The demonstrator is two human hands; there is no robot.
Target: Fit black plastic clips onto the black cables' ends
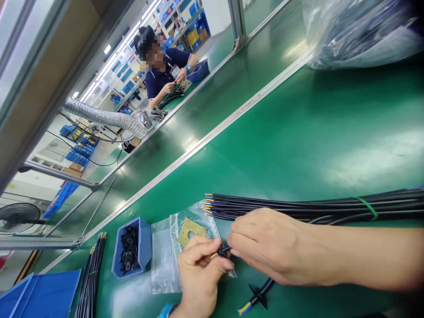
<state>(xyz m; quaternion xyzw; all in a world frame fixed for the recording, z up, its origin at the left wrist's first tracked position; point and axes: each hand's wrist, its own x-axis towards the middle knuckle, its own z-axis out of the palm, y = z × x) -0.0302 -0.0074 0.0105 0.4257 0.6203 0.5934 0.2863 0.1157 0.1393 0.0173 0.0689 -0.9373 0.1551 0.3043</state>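
My left hand [198,276] and my right hand [265,245] meet over the green bench, both pinching one black cable [225,251] at its stripped end, where yellow wire tips show. A small black part sits at that end between my fingertips. The cable's other end [253,300] lies below my right hand, with a black clip on it and blue and yellow wires showing. A bundle of black cables [298,206] tied with a green band lies just behind my hands, its coloured wire tips pointing left.
A small blue bin [145,247] of black parts stands left of my hands, beside clear plastic bags [165,256] with a yellow sponge pad. More cables [91,278] and a blue tray [43,293] lie at far left. A large plastic bag [357,31] sits top right. A co-worker [162,70] works far away.
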